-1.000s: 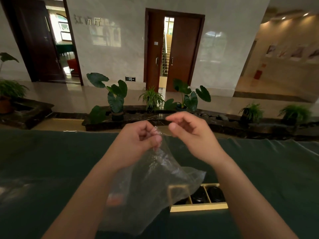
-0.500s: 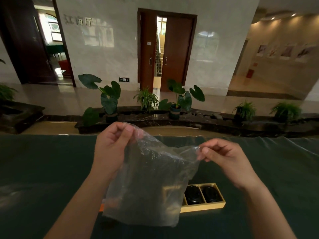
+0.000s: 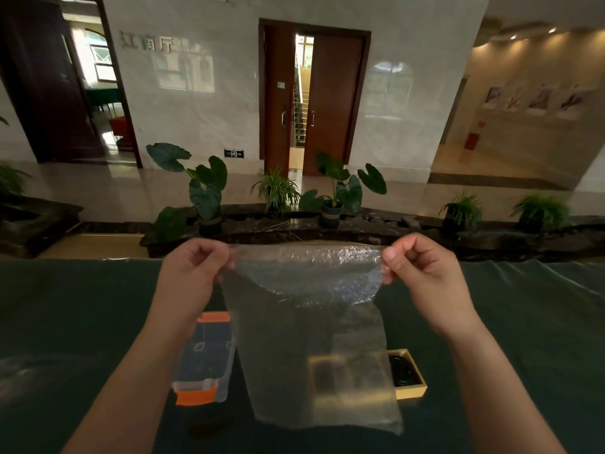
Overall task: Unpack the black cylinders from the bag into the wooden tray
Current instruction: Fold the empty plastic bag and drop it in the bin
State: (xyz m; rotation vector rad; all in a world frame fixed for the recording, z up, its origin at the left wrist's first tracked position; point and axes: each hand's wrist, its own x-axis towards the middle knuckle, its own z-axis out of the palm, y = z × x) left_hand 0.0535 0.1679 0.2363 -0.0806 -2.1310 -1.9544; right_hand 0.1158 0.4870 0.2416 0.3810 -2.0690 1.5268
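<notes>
Both hands, left (image 3: 191,273) and right (image 3: 422,273), pinch a clear bubble-wrap bag (image 3: 314,339) taut, veiling most of the wooden tray (image 3: 414,389); one black cylinder (image 3: 401,370) shows, beside an orange-latched plastic case (image 3: 204,358).

Bag (image 3: 311,329): was bunched between the hands 1 s ago; now stretched flat, hanging as a sheet.
Left hand (image 3: 193,276) and right hand (image 3: 422,280): moved from close together to well apart, each pinching an upper corner.
Wooden tray (image 3: 412,391): more of it now veiled behind the bag.
Orange-and-clear box (image 3: 204,358): formerly mostly hidden, now exposed on the surface (image 3: 65,322).
</notes>
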